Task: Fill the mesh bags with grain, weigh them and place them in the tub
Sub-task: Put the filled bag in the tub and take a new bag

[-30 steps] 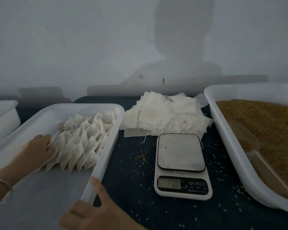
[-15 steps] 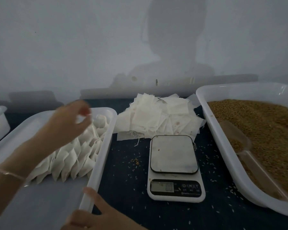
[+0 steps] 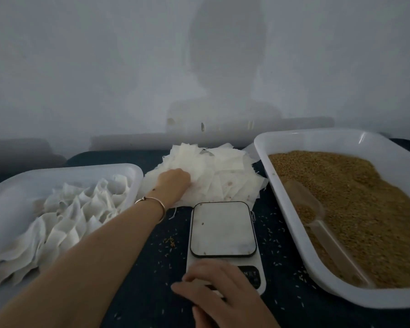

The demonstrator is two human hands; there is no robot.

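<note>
A heap of empty white mesh bags (image 3: pixel 213 171) lies at the back of the dark table. My left hand (image 3: pixel 173 182) reaches across onto its left side, fingers curled down into the bags. A white digital scale (image 3: pixel 223 230) stands in the middle with nothing on its plate. My right hand (image 3: pixel 213 287) rests with relaxed fingers on the scale's front edge, covering the display. The white tub (image 3: pixel 133 171) on the left holds rows of filled bags (image 3: pixel 64 218). On the right, a large white tray (image 3: pixel 294 233) holds brown grain (image 3: pixel 365 209) with a clear scoop (image 3: pixel 313 211) lying in it.
Loose grains are scattered on the dark tabletop (image 3: pixel 166 252) around the scale. A pale wall rises right behind the table. The tub and the tray flank the scale closely on both sides.
My left hand has left the tub and crossed to the heap of empty bags. My right hand has moved from the tub's rim to the front of the scale.
</note>
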